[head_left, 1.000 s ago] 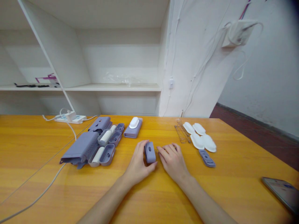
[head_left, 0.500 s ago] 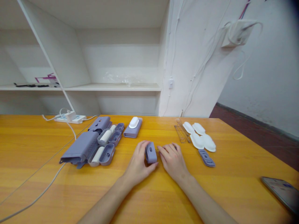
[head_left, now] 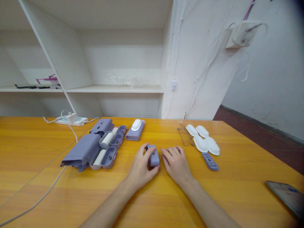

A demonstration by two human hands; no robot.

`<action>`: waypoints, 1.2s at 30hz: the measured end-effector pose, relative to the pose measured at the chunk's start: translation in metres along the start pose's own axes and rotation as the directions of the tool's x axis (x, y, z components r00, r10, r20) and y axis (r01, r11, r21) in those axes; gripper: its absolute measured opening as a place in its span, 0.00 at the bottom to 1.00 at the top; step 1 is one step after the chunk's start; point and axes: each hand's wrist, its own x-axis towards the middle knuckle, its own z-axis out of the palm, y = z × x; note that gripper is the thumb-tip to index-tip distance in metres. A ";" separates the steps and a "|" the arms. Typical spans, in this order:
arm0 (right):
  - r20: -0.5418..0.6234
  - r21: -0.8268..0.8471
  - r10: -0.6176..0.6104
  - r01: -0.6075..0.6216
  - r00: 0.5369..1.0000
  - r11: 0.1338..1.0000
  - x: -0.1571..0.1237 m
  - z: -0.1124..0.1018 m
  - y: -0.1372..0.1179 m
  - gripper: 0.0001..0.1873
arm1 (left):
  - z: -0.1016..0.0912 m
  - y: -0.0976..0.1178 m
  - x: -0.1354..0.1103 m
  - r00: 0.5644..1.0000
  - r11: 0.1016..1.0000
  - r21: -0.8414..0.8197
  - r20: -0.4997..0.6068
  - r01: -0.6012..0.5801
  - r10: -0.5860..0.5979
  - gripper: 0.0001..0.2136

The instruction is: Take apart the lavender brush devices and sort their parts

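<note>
Near the middle of the orange table [head_left: 152,202], held a small purple casing [head_left: 154,160] in the left hand [head_left: 139,166], with thumb and fingers closed around it and one finger laid over its upper face. Rested the right hand [head_left: 174,163] just beside it, fingers loosely bent, tips near a thin wiry piece [head_left: 160,153]; could not tell whether pinched or merely touched. Beyond the casing, saw a purple box [head_left: 133,135] bearing a white oval piece [head_left: 136,124]. To the right, had thin coil springs [head_left: 185,134], four white rounded pieces [head_left: 201,144] and a slotted purple plate [head_left: 210,161], with a phone [head_left: 286,196] near the table's edge. To the left, saw larger purple housings [head_left: 83,148], white cylinders [head_left: 108,139] and open purple cups [head_left: 112,152]. Behind those, saw a white power strip [head_left: 80,121] and white shelving [head_left: 116,89].
</note>
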 end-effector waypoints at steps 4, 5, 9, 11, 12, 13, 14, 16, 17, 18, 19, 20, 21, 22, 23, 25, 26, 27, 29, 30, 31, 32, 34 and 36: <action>0.015 -0.012 0.008 -0.008 1.000 1.000 0.000 0.001 0.000 0.12 | 0.001 -0.001 0.000 1.000 1.000 0.007 -0.007 0.002 -0.002 0.28; 0.018 -0.017 0.008 -0.008 1.000 1.000 0.000 0.001 0.000 0.13 | 0.001 -0.001 0.000 1.000 1.000 0.009 -0.013 0.003 -0.002 0.28; 0.040 -0.040 0.009 -0.008 0.999 0.999 0.000 -0.001 -0.001 0.14 | 0.002 -0.002 0.000 0.999 1.000 0.012 -0.032 0.023 -0.023 0.28; 0.050 -0.062 0.023 -0.020 0.998 0.998 0.000 -0.003 -0.002 0.15 | 0.003 -0.003 0.000 0.999 0.999 0.013 -0.034 0.039 -0.039 0.28; 0.054 -0.073 0.031 -0.027 0.998 0.997 0.000 -0.004 -0.003 0.15 | 0.004 -0.004 0.000 0.998 0.999 0.014 -0.032 0.046 -0.045 0.28; 0.058 -0.080 0.037 -0.033 0.998 0.996 0.001 -0.005 -0.004 0.15 | 0.004 -0.004 0.000 0.998 0.999 0.017 -0.030 0.050 -0.049 0.28; 0.063 -0.084 0.041 -0.036 0.997 0.996 0.001 -0.005 -0.004 0.15 | 0.004 -0.005 0.000 0.998 0.998 0.022 -0.028 0.052 -0.051 0.28; 0.070 -0.084 0.050 -0.045 0.996 0.995 0.001 -0.006 -0.004 0.15 | 0.005 -0.006 0.000 0.998 0.998 0.030 -0.029 0.051 -0.050 0.27; 0.071 -0.083 0.054 -0.048 0.996 0.995 0.001 -0.006 -0.004 0.15 | 0.006 -0.007 0.000 0.998 0.998 0.035 -0.030 0.050 -0.049 0.27; 0.073 -0.081 0.058 -0.052 0.996 0.995 0.001 -0.006 -0.004 0.15 | 0.006 -0.007 -0.001 0.998 0.998 0.040 -0.031 0.050 -0.048 0.27; 0.073 -0.080 0.061 -0.056 0.995 0.995 0.001 -0.005 -0.004 0.15 | 0.006 -0.008 -0.001 0.998 0.998 0.047 -0.031 0.051 -0.049 0.27; 0.074 -0.080 0.063 -0.057 0.995 0.995 0.001 -0.005 -0.004 0.16 | 0.007 -0.008 -0.001 0.998 0.997 0.054 -0.031 0.052 -0.050 0.27; 0.074 -0.080 0.063 -0.057 0.995 0.995 0.000 -0.005 -0.004 0.16 | 0.007 -0.009 -0.001 0.998 0.997 0.063 -0.032 0.053 -0.051 0.27; 0.076 -0.079 0.062 -0.056 0.995 0.995 0.000 -0.005 -0.004 0.16 | 0.008 -0.009 -0.002 0.998 0.996 0.074 -0.032 0.052 -0.050 0.27; 0.078 -0.080 0.062 -0.056 0.995 0.995 0.000 -0.005 -0.003 0.16 | 0.008 -0.010 -0.002 0.998 0.995 0.084 -0.034 0.049 -0.046 0.27; 0.080 -0.081 0.064 -0.058 0.995 0.995 0.000 -0.005 -0.003 0.16 | 0.009 -0.011 -0.002 0.999 0.994 0.104 -0.041 0.040 -0.035 0.26; 0.080 -0.082 0.067 -0.060 0.995 0.995 0.000 -0.005 -0.003 0.16 | 0.009 -0.012 -0.002 0.999 0.993 0.114 -0.045 0.034 -0.029 0.25; 0.080 -0.083 0.069 -0.062 0.994 0.995 0.000 -0.005 -0.003 0.16 | 0.010 -0.012 -0.002 0.999 0.992 0.122 -0.049 0.028 -0.022 0.25; 0.079 -0.085 0.070 -0.063 0.994 0.994 0.000 -0.005 -0.003 0.16 | 0.009 -0.012 -0.002 0.998 0.990 0.139 -0.059 0.017 -0.009 0.24; 0.078 -0.085 0.069 -0.062 0.995 0.994 0.000 -0.005 -0.003 0.16 | 0.009 -0.011 -0.002 0.998 0.989 0.147 -0.063 0.011 -0.001 0.24; 0.077 -0.086 0.068 -0.061 0.995 0.994 0.000 -0.005 -0.003 0.16 | 0.008 -0.010 -0.002 0.998 0.988 0.156 -0.068 0.003 0.008 0.23; 0.075 -0.088 0.068 -0.061 0.995 0.994 0.000 -0.005 -0.003 0.16 | 0.007 -0.009 -0.002 0.997 0.986 0.164 -0.071 -0.006 0.018 0.23; 0.071 -0.091 0.068 -0.062 0.995 0.994 0.000 -0.004 -0.003 0.16 | 0.005 -0.007 -0.003 0.996 0.983 0.184 -0.079 -0.025 0.040 0.22; 0.069 -0.092 0.069 -0.063 0.995 0.994 0.000 -0.004 -0.003 0.16 | 0.004 -0.005 -0.003 0.994 0.978 0.207 -0.085 -0.043 0.061 0.21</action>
